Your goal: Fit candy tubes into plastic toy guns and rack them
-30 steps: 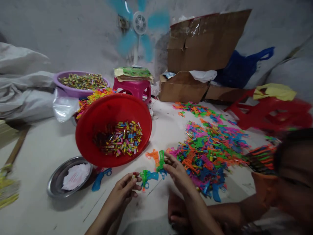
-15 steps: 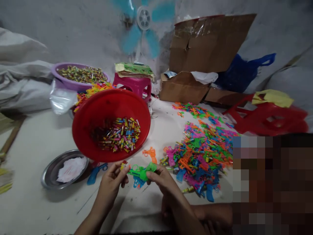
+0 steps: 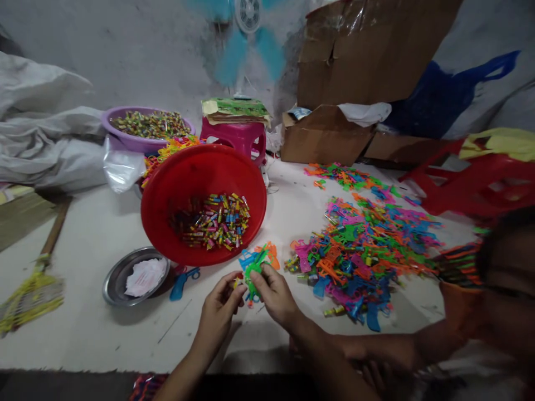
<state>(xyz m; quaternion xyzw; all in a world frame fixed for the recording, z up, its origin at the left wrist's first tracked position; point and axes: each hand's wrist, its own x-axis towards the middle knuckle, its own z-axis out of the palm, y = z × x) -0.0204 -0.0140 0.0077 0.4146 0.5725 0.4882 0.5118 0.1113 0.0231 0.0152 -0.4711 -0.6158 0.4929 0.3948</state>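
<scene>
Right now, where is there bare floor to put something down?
Bare floor lies left of the red basin, between the broom and the steel dish, and runs in front of the dish to the left hand. A strip lies between the basin and the toy pile. It is crowded behind the basin and by the right hand holding a green toy.

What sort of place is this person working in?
Likely an informal home workshop, work done on the floor: a heap of small plastic toy pieces, a red basin of wrapped sweets, opened cardboard boxes against a bare wall.
</scene>
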